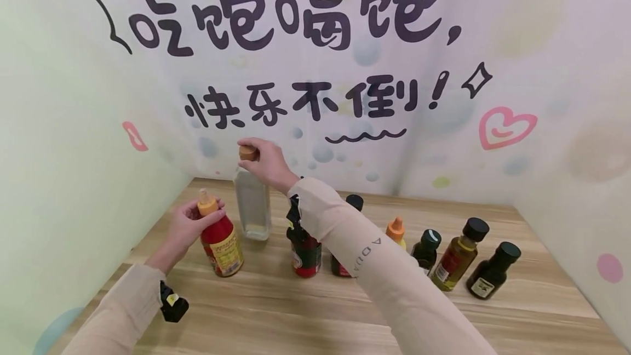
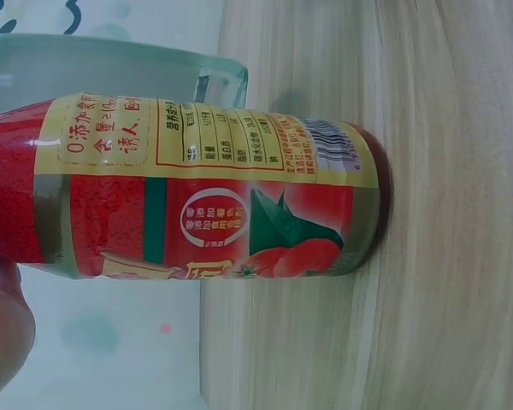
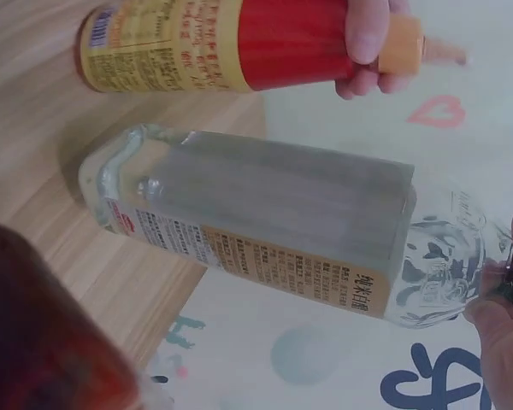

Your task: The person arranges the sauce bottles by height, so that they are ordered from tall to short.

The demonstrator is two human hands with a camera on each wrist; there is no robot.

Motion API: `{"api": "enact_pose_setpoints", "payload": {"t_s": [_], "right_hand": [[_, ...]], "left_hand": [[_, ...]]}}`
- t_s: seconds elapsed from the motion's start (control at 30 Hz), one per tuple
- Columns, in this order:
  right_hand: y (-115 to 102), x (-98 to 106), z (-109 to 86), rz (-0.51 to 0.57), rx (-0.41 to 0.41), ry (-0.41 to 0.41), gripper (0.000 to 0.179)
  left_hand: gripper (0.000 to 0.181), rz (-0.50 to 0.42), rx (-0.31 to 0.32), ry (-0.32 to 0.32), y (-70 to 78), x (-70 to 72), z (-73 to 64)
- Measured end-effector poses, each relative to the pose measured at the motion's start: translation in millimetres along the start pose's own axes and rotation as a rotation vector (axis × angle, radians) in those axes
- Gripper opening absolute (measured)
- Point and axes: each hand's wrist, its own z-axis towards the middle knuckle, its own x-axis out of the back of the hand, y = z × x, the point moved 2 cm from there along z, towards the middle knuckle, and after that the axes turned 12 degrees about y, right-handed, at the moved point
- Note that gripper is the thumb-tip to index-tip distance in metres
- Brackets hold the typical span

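My left hand (image 1: 189, 223) grips a ketchup bottle (image 1: 224, 251) around its upper part, just below the orange nozzle cap. Tomatoes show on its red and yellow label in the left wrist view. The bottle leans slightly; whether its base touches the table I cannot tell. Behind it and to the right is a tall, square glass vinegar bottle (image 1: 253, 204) with clear contents. My right hand (image 1: 268, 163) pinches its brown cap (image 1: 248, 152) between thumb and fingers. In the right wrist view the vinegar bottle (image 3: 282, 222) lies close beside the ketchup bottle (image 3: 299, 43), apart from it.
Under my right forearm stands a dark bottle with a red base (image 1: 305, 262), and a black-capped bottle (image 1: 354, 202) is partly hidden. Farther right stand an orange-tipped bottle (image 1: 396, 229), a small dark bottle (image 1: 426, 248), an oil bottle (image 1: 454, 262) and another dark bottle (image 1: 493, 270). A printed curtain (image 1: 296, 158) backs the wooden table (image 1: 276, 311).
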Motion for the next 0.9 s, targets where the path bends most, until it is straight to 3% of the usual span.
{"api": "enact_pose_setpoints", "payload": {"t_s": [0.07,0.13,0.27,0.37,0.5,0.6,0.63,0.7,0.83,0.87,0.9], "right_hand": [[0.6,-2.4,2.7,0.002,-0.005,0.003,0.041],[0.6,-4.1,5.4,-0.001,-0.008,0.011,0.041],[0.0,-6.9,10.2,-0.013,-0.012,0.026,0.041],[0.4,-9.9,14.0,-0.024,-0.021,0.039,0.041],[2.8,-16.1,18.0,-0.011,-0.054,0.056,0.042],[4.9,-21.8,19.0,0.007,-0.092,0.062,0.042],[5.7,-23.7,18.9,0.006,-0.097,0.059,0.041],[6.7,-27.8,18.7,-0.004,-0.1,0.053,0.041],[9.1,-35.3,18.5,-0.03,-0.091,0.041,0.039],[10.0,-36.6,18.6,-0.036,-0.09,0.04,0.039],[11.0,-37.9,18.7,-0.037,-0.091,0.039,0.04]], "left_hand": [[0.045,0.006,-0.01,0.0,-7.8,1.9,3.7],[0.042,-0.002,-0.02,-0.002,-24.6,4.8,12.0],[0.041,-0.043,-0.049,-0.007,-82.3,10.8,41.1],[0.043,-0.057,-0.057,0.027,-127.9,13.0,64.4],[0.044,-0.056,-0.071,0.071,-150.5,12.5,74.5],[0.043,-0.051,-0.094,0.073,-148.3,12.7,71.9],[0.041,-0.087,-0.105,0.046,-132.3,11.2,62.1],[0.039,-0.089,-0.098,0.041,-116.5,10.1,53.4],[0.036,-0.104,-0.082,0.009,-58.1,4.7,24.5],[0.038,-0.057,-0.074,0.034,-56.8,4.5,25.5],[0.039,-0.05,-0.079,0.036,-44.9,3.2,19.8]]}}
